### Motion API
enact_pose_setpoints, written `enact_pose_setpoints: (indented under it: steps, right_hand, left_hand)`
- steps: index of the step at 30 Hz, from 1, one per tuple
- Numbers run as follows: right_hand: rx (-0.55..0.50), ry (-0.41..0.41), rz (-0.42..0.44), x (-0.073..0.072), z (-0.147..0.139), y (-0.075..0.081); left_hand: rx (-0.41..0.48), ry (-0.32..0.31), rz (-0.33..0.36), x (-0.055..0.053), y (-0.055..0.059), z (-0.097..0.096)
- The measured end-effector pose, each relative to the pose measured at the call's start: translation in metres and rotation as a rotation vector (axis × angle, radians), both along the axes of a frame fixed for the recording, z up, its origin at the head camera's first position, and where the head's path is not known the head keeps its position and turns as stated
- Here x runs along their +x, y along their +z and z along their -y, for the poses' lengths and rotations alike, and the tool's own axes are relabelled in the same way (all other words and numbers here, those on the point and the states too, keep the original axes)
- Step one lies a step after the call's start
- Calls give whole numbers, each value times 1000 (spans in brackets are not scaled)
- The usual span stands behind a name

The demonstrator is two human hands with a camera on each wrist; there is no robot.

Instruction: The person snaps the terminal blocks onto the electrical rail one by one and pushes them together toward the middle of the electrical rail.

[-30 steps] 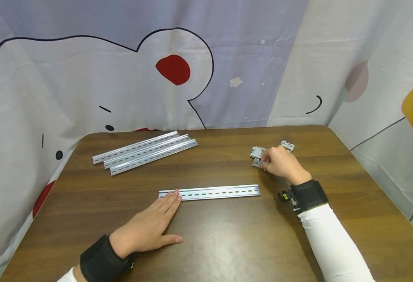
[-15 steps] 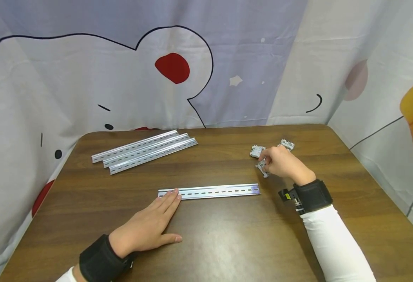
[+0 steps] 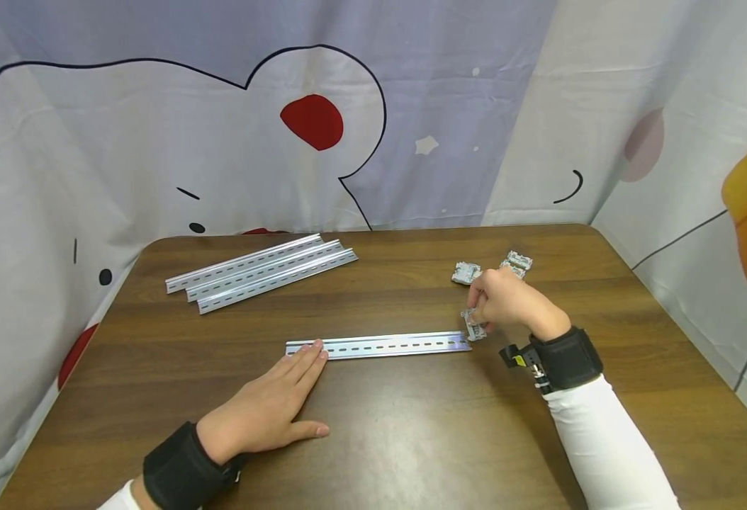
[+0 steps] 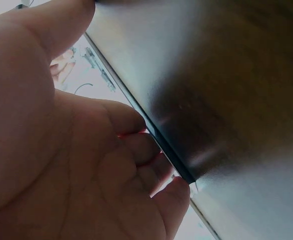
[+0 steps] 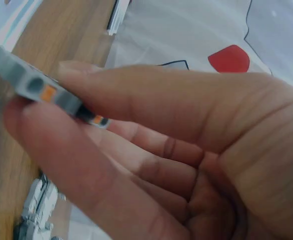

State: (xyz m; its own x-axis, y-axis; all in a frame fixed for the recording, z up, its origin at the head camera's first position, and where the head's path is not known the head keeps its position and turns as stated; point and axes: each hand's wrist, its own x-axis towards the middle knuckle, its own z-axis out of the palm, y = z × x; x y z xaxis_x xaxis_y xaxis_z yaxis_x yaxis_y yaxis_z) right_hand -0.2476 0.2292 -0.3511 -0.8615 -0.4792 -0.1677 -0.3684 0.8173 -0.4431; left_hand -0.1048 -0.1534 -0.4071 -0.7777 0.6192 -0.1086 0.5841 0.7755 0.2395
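Note:
A slotted metal DIN rail (image 3: 392, 345) lies across the middle of the table. My left hand (image 3: 270, 411) rests with straight fingers on the rail's left end, thumb spread on the tabletop. In the left wrist view, the fingertips (image 4: 174, 192) lie along the rail's dark edge. Between thumb and forefinger, my right hand (image 3: 507, 303) pinches a grey terminal block (image 3: 473, 327) just at the rail's right end. Orange inserts show on the terminal block (image 5: 49, 94) in the right wrist view, where the other fingers curl loosely behind it.
Behind the right hand lie more grey terminal blocks, one group (image 3: 465, 273) to its left and another (image 3: 517, 262) to its right. Three more DIN rails (image 3: 261, 273) lie side by side at the back left. A printed curtain (image 3: 424, 106) hangs behind the wooden table (image 3: 386, 439).
My right hand has drawn one terminal block away from the others, toward me, to the rail's right end. The left hand and the rail have stayed in place.

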Motion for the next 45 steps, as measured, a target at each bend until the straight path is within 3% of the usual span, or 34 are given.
enact_pose_setpoints:
  steps: [6, 14, 19, 28, 37, 45]
  right_hand:
    - [-21, -28, 123, 3, 5, -4]
    - [-74, -41, 187, 5, 7, -6]
    - [-48, -36, 198, 5, 10, -9]
    - [-15, -34, 109, 8, 17, -13]
    - [110, -59, -48, 13, 28, -12]
    - [194, -28, -101, 11, 39, -15]
  left_hand:
    - [7, -14, -1, 0, 1, -1]
    - [15, -15, 1, 1, 2, 0]
    - [20, -12, -3, 1, 1, 1]
    - [9, -11, 19, 0, 1, 1]
    - [0, -2, 43, -1, -1, 2]
    - [-7, 1, 44, -1, 0, 1]
